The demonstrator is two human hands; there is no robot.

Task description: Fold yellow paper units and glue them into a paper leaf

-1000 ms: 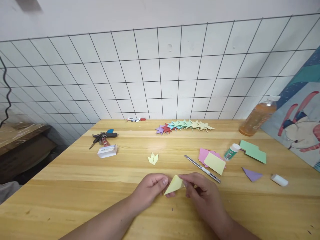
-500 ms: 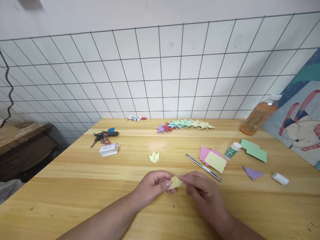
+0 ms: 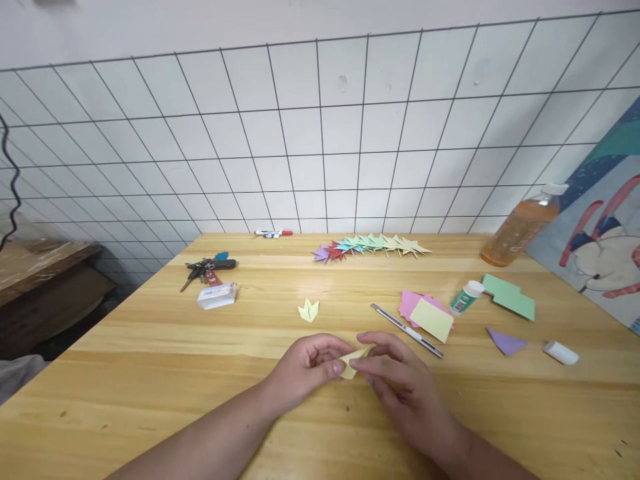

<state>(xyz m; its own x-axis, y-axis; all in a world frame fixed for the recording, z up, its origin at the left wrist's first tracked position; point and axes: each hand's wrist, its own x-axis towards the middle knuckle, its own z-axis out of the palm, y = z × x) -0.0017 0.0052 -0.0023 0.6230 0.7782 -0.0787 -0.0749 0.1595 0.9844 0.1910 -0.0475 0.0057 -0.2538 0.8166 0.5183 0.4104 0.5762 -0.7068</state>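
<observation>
A small folded piece of yellow paper (image 3: 349,371) is held just above the table, between my two hands. My left hand (image 3: 313,367) pinches its left end between thumb and fingers. My right hand (image 3: 400,380) has its fingers on the right end and front face, partly covering it. Beyond my hands lies a folded yellow paper piece (image 3: 309,311) with pointed tips. Farther back, a row of folded paper stars (image 3: 373,245) runs from purple through red, blue and green to yellow.
To the right lie a utility knife (image 3: 407,331), pink and yellow paper sheets (image 3: 433,320), a glue stick (image 3: 467,297), green paper (image 3: 513,300), a purple paper triangle (image 3: 506,343), a white cap (image 3: 561,353) and a bottle (image 3: 520,227). Keys (image 3: 207,270), an eraser (image 3: 217,296) and a marker (image 3: 273,233) are left.
My right fingers have moved left over the yellow paper, which was curled and now looks flatter and tilted. My left hand keeps its pinch. The view has shifted slightly.
</observation>
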